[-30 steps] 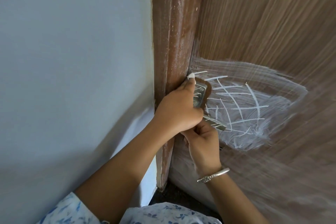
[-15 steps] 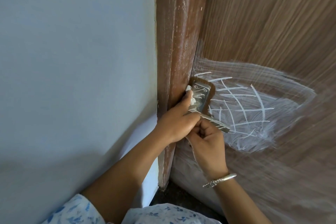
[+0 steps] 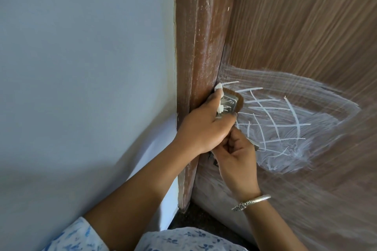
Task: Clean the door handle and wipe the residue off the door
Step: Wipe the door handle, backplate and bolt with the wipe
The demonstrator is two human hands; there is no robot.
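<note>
A brown wood-grain door (image 3: 306,26) carries white smeared residue and crossed white lines (image 3: 281,126) to the right of its handle. The metal handle plate (image 3: 291,104) shows above my hands; most of the lever is hidden, only its tip (image 3: 256,145) peeks out. My left hand (image 3: 204,128) presses a small white wipe (image 3: 77,98) against the plate, white bits showing at the fingertips. My right hand (image 3: 238,159), with a silver bracelet at the wrist, is closed around the lever just below the left hand.
A dark brown door frame (image 3: 195,47) with white scuffs runs vertically left of the handle. A pale blue-grey wall (image 3: 81,67) fills the left. My blue floral clothing (image 3: 173,238) is at the bottom edge, over a dark floor strip (image 3: 195,220).
My left hand slid down the handle plate and then back up to its top edge with the wipe. The right hand kept its grip on the lever.
</note>
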